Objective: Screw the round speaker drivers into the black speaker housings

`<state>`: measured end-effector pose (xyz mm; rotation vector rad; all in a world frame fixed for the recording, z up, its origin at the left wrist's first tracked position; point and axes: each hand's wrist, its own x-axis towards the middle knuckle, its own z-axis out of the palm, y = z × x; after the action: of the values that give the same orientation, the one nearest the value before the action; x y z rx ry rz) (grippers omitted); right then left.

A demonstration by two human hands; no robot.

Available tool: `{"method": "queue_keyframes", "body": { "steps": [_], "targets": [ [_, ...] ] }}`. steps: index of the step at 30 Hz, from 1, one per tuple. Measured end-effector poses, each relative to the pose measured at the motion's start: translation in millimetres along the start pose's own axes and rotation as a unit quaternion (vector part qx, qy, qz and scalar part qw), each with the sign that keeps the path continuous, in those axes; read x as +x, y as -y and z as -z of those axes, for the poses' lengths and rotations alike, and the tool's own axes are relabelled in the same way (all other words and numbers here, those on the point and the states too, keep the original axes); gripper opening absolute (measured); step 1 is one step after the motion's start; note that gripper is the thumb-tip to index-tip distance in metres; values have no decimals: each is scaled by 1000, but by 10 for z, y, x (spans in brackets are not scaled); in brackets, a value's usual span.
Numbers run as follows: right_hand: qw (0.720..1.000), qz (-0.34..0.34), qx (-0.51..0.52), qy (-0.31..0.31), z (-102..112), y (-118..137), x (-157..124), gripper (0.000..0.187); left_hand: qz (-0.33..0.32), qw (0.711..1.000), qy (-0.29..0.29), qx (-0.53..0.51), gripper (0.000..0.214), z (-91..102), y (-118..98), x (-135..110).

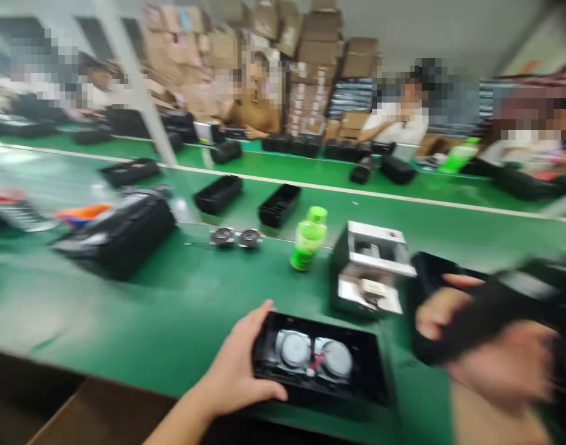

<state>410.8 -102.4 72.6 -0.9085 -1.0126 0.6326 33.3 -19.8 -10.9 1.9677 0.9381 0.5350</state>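
Left grip (241, 364) half open, thumb and fingers clasping left end of black speaker housing (364, 364); drivers (296, 349) and red wire (318, 360) inside, right of grip
Right grip (505, 361) blurred, curled round dark object (480, 306)
Step seemingly: steadying housing; next move likely calls for firm left hold, wire kept clear
Beyond grips, on green surface (209, 303): white-fronted box (385, 264), green bottle (309, 240)

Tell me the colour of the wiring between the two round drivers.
The wiring is red, seen best in the head view.

Pale glare marks the green tabletop (172, 315); blur smears the edges.
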Motion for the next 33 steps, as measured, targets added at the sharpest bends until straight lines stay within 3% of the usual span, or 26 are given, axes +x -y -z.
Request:
{"method": "queue_keyframes", "body": {
  "steps": [5,10,19,23,27,30,33],
  "targets": [
    [999,-45,26,7,195,-335,-100,67,-7,1000,4,-23,133,74,68,53],
    [994,-65,74,52,262,-510,-142,70,-17,1000,6,12,126,134,-50,57],
    [986,-105,112,68,338,-523,-179,58,-81,966,83,231,140,411,-772,330],
    [983,-124,123,61,369,-523,-194,54,-121,939,137,293,144,345,-977,453],
    [986,-120,116,26,387,-530,-165,57,-133,903,193,361,149,218,-981,527],
    [989,-108,103,-6,397,-558,-137,60,-125,895,187,386,153,162,-946,540],
    [992,-94,84,-27,394,-592,-139,58,-138,897,171,383,144,147,-933,510]
  ]
}}
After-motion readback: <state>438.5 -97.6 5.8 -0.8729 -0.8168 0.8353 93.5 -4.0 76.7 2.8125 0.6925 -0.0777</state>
